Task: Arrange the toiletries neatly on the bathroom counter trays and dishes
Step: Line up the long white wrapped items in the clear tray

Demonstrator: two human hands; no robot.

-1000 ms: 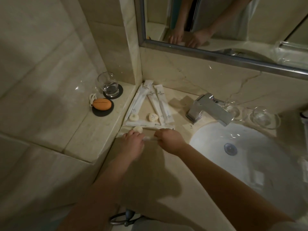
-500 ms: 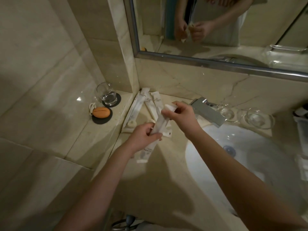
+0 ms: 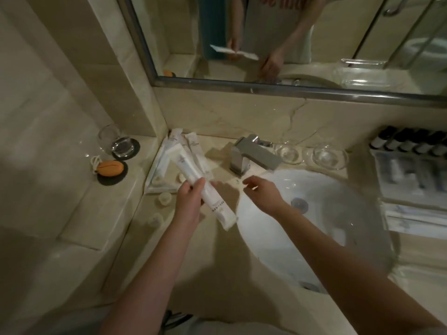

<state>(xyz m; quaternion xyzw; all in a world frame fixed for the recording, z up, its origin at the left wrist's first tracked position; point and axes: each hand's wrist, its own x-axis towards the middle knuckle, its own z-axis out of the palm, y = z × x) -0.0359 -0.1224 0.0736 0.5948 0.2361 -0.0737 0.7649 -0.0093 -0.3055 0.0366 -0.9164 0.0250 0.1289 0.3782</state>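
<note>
Sachet [image 3: 187, 165]: white, held above the tabletop [image 3: 217, 262] near its back-left corner.
Left grip [image 3: 189, 204]: wraps its middle.
Right grip [image 3: 262, 195]: loosely curled, empty.
Handling: probably light, floppy, slick; hold mid-length.

1. Your left hand [image 3: 191, 201] gripped a white packet [image 3: 217, 205] at its middle, fingers curled round it, forearm stretched forward.
2. Your right hand [image 3: 263, 197] hovered just beside it, palm down, fingers loosely bent, holding nothing.
</note>
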